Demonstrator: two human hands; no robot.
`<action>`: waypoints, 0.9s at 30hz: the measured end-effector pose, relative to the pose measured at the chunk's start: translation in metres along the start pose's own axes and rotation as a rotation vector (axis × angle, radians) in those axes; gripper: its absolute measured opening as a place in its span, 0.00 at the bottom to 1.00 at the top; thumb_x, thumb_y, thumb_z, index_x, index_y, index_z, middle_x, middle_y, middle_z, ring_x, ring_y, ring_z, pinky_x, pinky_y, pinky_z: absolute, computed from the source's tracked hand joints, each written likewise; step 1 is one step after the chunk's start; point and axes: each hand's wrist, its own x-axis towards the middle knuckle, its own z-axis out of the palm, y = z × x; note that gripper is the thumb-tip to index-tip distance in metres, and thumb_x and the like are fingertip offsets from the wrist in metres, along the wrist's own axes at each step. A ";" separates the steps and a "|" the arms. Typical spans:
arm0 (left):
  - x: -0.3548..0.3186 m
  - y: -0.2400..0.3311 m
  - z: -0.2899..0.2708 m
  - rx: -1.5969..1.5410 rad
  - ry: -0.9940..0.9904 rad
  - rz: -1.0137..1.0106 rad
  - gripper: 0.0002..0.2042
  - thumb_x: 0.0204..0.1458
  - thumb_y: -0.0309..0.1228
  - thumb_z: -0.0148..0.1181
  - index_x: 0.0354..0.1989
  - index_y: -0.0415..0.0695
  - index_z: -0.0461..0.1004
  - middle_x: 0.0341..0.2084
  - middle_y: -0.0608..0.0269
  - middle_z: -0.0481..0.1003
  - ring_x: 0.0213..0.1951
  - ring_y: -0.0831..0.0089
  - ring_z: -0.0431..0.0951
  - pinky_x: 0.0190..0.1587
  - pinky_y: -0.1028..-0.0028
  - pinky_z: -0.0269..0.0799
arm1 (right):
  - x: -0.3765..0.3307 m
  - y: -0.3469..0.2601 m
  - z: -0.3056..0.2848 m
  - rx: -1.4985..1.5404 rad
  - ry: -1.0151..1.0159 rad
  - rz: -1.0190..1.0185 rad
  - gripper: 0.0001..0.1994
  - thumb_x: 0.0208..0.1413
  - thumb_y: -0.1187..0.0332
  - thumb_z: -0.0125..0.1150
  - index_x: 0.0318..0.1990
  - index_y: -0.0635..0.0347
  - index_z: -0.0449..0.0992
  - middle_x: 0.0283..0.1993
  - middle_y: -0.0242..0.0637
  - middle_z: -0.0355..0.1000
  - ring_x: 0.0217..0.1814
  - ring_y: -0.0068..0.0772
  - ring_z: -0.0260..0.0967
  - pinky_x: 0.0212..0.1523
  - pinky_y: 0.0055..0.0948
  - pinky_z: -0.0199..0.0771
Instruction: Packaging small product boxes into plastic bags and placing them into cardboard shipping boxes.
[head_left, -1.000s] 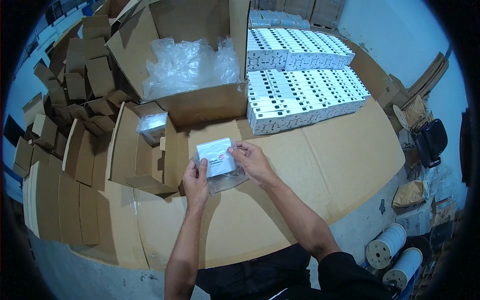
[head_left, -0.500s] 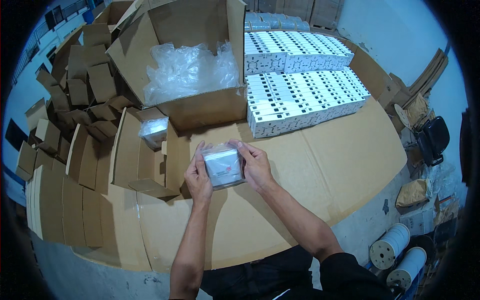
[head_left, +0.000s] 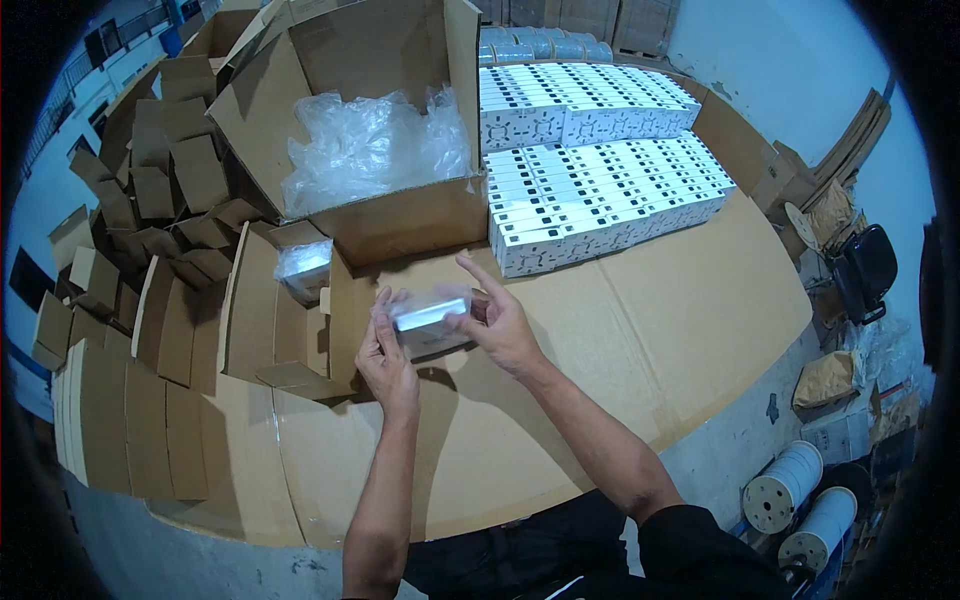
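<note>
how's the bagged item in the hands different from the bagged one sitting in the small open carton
The clear-bagged white item is held above the cardboard-covered table between the left hand and right hand; the bagged item in the small open brown carton rests untouched. The held one looks blurred, the other sharp. Both are pale and wrapped in clear plastic.

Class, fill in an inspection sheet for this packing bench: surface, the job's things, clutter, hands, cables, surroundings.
Surface: cardboard-covered table.
Job's things: small item in a clear plastic bag, held above the table; another bagged item in an open small carton.
Clutter: large box with plastic liner; rows of white boxes; flat and folded cartons on the left.
Hands: left hand and right hand both grip the bag.
Cables: nothing seen.
Surroundings: white spools on the floor, black chair.
</note>
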 end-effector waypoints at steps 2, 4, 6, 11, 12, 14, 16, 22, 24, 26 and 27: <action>0.000 -0.005 0.002 -0.091 0.020 -0.041 0.24 0.73 0.43 0.41 0.62 0.34 0.72 0.54 0.54 0.77 0.57 0.70 0.74 0.63 0.70 0.65 | -0.001 -0.002 -0.006 -0.106 -0.049 0.075 0.36 0.58 0.77 0.68 0.73 0.58 0.59 0.55 0.46 0.77 0.54 0.30 0.74 0.54 0.30 0.76; 0.002 -0.011 0.002 -0.299 -0.002 -0.057 0.25 0.73 0.44 0.41 0.64 0.34 0.69 0.56 0.52 0.76 0.57 0.70 0.73 0.64 0.70 0.65 | -0.001 -0.002 -0.009 -0.212 -0.099 0.151 0.41 0.54 0.80 0.69 0.74 0.56 0.56 0.54 0.46 0.77 0.54 0.30 0.74 0.53 0.31 0.77; 0.003 -0.016 0.001 -0.322 -0.013 -0.062 0.25 0.73 0.43 0.41 0.65 0.33 0.67 0.57 0.52 0.75 0.58 0.70 0.73 0.64 0.69 0.66 | 0.000 -0.001 -0.011 -0.339 -0.123 0.111 0.39 0.54 0.81 0.68 0.73 0.56 0.58 0.52 0.43 0.76 0.54 0.31 0.74 0.53 0.31 0.77; 0.010 -0.016 -0.007 -0.357 -0.075 -0.086 0.26 0.70 0.43 0.50 0.67 0.35 0.64 0.58 0.52 0.74 0.58 0.70 0.73 0.61 0.70 0.68 | 0.002 0.002 -0.015 -0.275 -0.143 0.057 0.37 0.54 0.81 0.69 0.71 0.58 0.61 0.53 0.42 0.76 0.55 0.32 0.74 0.54 0.32 0.76; 0.009 -0.015 -0.009 -0.318 -0.094 -0.079 0.26 0.67 0.42 0.56 0.66 0.36 0.66 0.57 0.54 0.75 0.57 0.71 0.73 0.60 0.71 0.70 | 0.002 0.001 -0.014 -0.273 -0.148 0.050 0.36 0.54 0.80 0.69 0.71 0.59 0.62 0.53 0.42 0.76 0.55 0.32 0.74 0.55 0.32 0.76; 0.008 -0.007 -0.006 -0.284 -0.116 -0.074 0.27 0.64 0.40 0.62 0.66 0.37 0.67 0.55 0.56 0.76 0.56 0.72 0.74 0.58 0.71 0.71 | 0.003 0.000 -0.018 -0.235 -0.134 0.051 0.33 0.55 0.79 0.69 0.69 0.61 0.64 0.53 0.41 0.76 0.54 0.31 0.74 0.54 0.32 0.77; 0.003 0.004 -0.004 -0.171 -0.204 -0.112 0.24 0.58 0.35 0.70 0.60 0.38 0.73 0.50 0.60 0.78 0.53 0.74 0.76 0.55 0.74 0.72 | 0.003 -0.002 -0.021 -0.194 -0.123 0.053 0.30 0.57 0.78 0.69 0.67 0.63 0.67 0.53 0.41 0.76 0.53 0.30 0.75 0.54 0.31 0.77; 0.009 -0.004 -0.019 -0.078 -0.294 -0.239 0.11 0.56 0.27 0.69 0.47 0.40 0.81 0.42 0.62 0.81 0.46 0.76 0.78 0.48 0.76 0.73 | 0.002 -0.014 -0.021 -0.266 -0.103 0.196 0.17 0.60 0.72 0.68 0.55 0.67 0.78 0.45 0.36 0.79 0.46 0.23 0.76 0.48 0.25 0.77; 0.011 -0.006 -0.020 -0.102 -0.311 -0.192 0.10 0.57 0.26 0.69 0.46 0.40 0.81 0.42 0.61 0.81 0.45 0.76 0.78 0.48 0.75 0.74 | 0.002 -0.020 -0.024 -0.303 -0.119 0.188 0.13 0.60 0.71 0.68 0.50 0.67 0.82 0.41 0.33 0.80 0.42 0.22 0.76 0.44 0.24 0.77; 0.013 -0.005 -0.022 -0.123 -0.326 -0.147 0.09 0.57 0.25 0.68 0.44 0.39 0.81 0.41 0.60 0.82 0.44 0.76 0.78 0.48 0.75 0.74 | 0.002 -0.022 -0.027 -0.314 -0.117 0.203 0.12 0.60 0.71 0.68 0.49 0.67 0.82 0.41 0.34 0.81 0.40 0.21 0.75 0.42 0.24 0.77; 0.014 -0.003 -0.024 -0.088 -0.323 -0.173 0.07 0.57 0.25 0.68 0.43 0.39 0.82 0.42 0.59 0.82 0.45 0.75 0.78 0.50 0.74 0.73 | 0.002 -0.022 -0.028 -0.326 -0.115 0.218 0.11 0.60 0.71 0.68 0.47 0.68 0.83 0.41 0.34 0.81 0.38 0.20 0.75 0.40 0.23 0.77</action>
